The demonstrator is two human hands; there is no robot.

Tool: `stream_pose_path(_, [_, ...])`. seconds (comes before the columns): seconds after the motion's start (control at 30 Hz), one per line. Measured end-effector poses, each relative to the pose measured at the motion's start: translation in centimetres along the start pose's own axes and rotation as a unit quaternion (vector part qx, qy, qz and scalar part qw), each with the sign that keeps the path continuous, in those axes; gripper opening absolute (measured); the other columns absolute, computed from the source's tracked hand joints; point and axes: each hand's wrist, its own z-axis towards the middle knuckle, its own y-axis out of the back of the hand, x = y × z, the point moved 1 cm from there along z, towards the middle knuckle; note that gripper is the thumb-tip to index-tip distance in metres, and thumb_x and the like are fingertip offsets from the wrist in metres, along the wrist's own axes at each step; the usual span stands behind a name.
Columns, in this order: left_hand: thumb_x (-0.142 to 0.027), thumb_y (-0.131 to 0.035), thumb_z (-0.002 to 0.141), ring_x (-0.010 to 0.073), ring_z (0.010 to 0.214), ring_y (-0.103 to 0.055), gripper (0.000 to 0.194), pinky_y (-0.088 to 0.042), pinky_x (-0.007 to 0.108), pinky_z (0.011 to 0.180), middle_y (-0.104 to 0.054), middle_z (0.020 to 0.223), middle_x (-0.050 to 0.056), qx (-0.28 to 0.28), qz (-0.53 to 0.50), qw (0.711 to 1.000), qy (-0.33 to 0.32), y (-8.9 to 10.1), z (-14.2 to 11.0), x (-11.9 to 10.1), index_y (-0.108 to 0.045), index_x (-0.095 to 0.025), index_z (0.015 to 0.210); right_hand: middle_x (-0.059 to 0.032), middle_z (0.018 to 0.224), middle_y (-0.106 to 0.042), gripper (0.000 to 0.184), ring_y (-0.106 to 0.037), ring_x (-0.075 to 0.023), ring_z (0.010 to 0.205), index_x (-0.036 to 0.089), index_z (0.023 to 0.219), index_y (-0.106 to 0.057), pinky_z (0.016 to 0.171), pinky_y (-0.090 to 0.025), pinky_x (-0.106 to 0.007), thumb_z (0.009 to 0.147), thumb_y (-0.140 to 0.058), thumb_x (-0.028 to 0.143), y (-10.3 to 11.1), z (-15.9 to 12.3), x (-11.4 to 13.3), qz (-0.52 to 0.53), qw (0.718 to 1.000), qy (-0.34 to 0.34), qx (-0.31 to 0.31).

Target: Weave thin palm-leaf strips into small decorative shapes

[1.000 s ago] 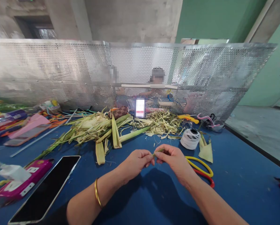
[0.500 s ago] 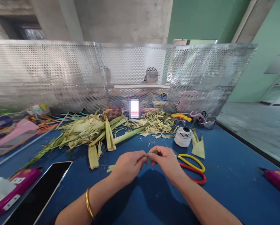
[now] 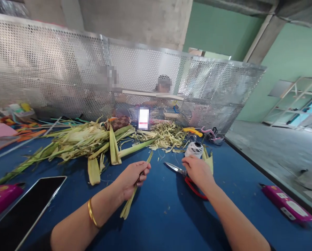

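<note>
My left hand point(image 3: 136, 179) is closed round a narrow folded strip of green husk point(image 3: 130, 205), which sticks out above and below the fingers. My right hand point(image 3: 199, 170) is over the scissors point(image 3: 175, 168), its fingers loosely bent beside the spool of white thread point(image 3: 194, 149); nothing shows in them. The scissors lie with their silver blades pointing left, and the hand covers part of the handles. Behind the spool stands a pale piece of husk point(image 3: 208, 162).
Husks point(image 3: 75, 139) are heaped at the left, shredded strips point(image 3: 169, 136) behind. A phone point(image 3: 28, 212) lies at left front, and a magenta case point(image 3: 286, 205) at right. A perforated metal screen point(image 3: 145, 66) closes off the back, with people beyond it. A yellow-handled tool point(image 3: 192, 131) lies near it.
My hands have come apart. The left has kept the husk strip and lowered it slightly; the right has moved right, over the scissors beside the thread spool. The view has tilted and turned right.
</note>
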Motion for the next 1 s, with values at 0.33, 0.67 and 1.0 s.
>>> stream_pose_path(0.33, [-0.027, -0.044, 0.086, 0.0028, 0.042, -0.027, 0.017, -0.014, 0.018, 0.042, -0.039, 0.057, -0.007, 0.027, -0.012, 0.999, 0.037, -0.3, 0.3, 1.1, -0.049, -0.015, 0.075, -0.0169, 0.079, -0.068, 0.024, -0.053, -0.0295, 0.089, 0.013, 0.065, -0.071, 0.09, -0.027, -0.045, 0.072, -0.053, -0.001, -3.0, 6.8, 0.1, -0.178, 0.972, 0.155, -0.009])
stream_pose_path(0.67, [-0.026, -0.045, 0.085, 0.0035, 0.043, -0.035, 0.015, -0.02, 0.018, 0.042, -0.043, 0.058, -0.006, 0.016, -0.023, 0.999, 0.039, 0.1, 0.8, 1.4, -0.049, -0.015, 0.075, -0.0089, 0.083, -0.068, 0.025, -0.057, -0.0201, 0.078, 0.016, 0.086, -0.065, 0.075, -0.032, -0.032, 0.093, -0.041, 0.015, -2.2, 3.4, -1.3, -0.101, 0.981, 0.162, -0.039])
stream_pose_path(1.0, [-0.024, -0.046, 0.081, 0.0033, 0.045, -0.041, 0.013, -0.021, 0.017, 0.038, -0.053, 0.071, -0.002, -0.014, 0.012, 1.0, 0.013, 0.3, 1.2, 1.5, -0.051, -0.014, 0.073, -0.0055, 0.077, -0.061, 0.028, -0.054, -0.0177, 0.071, 0.019, 0.08, -0.059, 0.068, -0.036, -0.029, 0.095, -0.037, 0.026, -1.3, -1.1, 3.7, 0.103, 0.979, 0.151, -0.09])
